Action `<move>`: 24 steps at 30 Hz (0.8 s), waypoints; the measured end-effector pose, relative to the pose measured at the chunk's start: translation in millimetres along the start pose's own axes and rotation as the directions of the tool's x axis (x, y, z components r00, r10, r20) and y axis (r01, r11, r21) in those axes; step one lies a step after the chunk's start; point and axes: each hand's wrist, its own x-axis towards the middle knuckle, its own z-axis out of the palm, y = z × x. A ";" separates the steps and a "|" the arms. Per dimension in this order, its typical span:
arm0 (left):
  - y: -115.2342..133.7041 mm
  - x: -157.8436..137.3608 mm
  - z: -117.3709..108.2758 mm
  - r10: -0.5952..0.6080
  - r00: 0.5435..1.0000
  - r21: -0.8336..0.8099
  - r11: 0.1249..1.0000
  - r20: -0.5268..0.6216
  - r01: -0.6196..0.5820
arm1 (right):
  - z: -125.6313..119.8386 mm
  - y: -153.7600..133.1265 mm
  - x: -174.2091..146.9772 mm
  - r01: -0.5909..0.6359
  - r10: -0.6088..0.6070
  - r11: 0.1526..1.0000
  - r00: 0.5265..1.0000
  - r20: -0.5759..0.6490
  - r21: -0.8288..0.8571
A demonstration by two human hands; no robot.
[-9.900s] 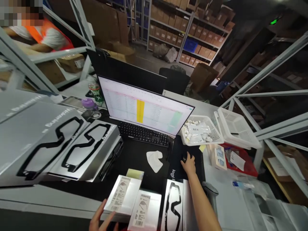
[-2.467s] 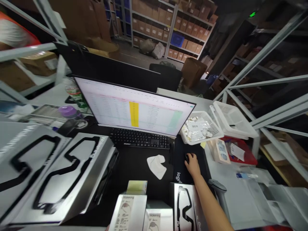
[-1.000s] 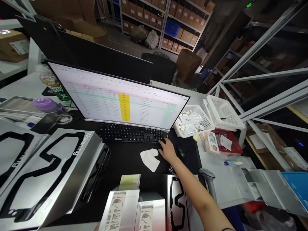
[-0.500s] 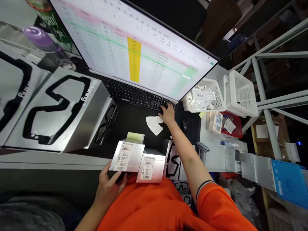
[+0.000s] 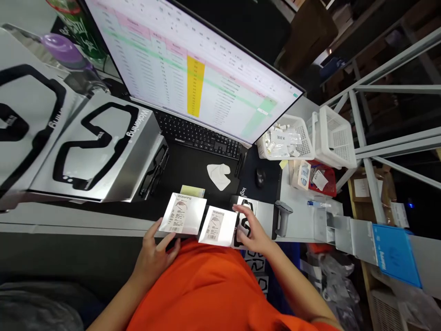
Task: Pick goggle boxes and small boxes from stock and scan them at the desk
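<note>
Two white "Wakening" boxes with printed labels stand side by side at the desk's front edge, close to my body. My left hand (image 5: 156,250) grips the lower left corner of the left box (image 5: 193,216), its fingers bent around the edge. Beside the right box (image 5: 225,227) is my right hand (image 5: 253,232), fingers apart and curved, with the fingertips at the box's upper right corner. Whether they press on it I cannot tell. Behind the right hand lies another box with a black goggle-frame picture (image 5: 246,209), partly covered. A yellow pad (image 5: 192,191) shows behind the left box.
A monitor (image 5: 151,55) with a spreadsheet stands behind the keyboard (image 5: 196,138). Right of it are a mouse (image 5: 260,177), a scanner (image 5: 283,218) and a white basket (image 5: 306,142) of small packets. Large goggle boxes (image 5: 119,168) fill the left. A white cut-out piece (image 5: 218,177) lies mid-desk.
My right hand has left the keyboard and come down toward me to the right box. My left hand stays at the left box. The view has shifted slightly.
</note>
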 end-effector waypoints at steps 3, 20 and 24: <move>0.3 2.7 -2.6 0.007 1.000 0.032 0.999 0.015 -0.008 | 17.4 10.0 -11.3 -0.050 0.053 0.997 0.998 0.037 -0.067; -13.0 16.3 -20.6 0.108 0.994 0.065 0.992 -0.018 -0.106 | 73.4 42.5 6.3 -0.151 0.179 0.981 0.946 -0.269 0.121; -19.1 12.7 -17.8 0.113 0.993 0.036 0.993 -0.012 -0.113 | 43.9 14.2 12.8 -0.154 0.323 0.865 0.900 -0.293 0.478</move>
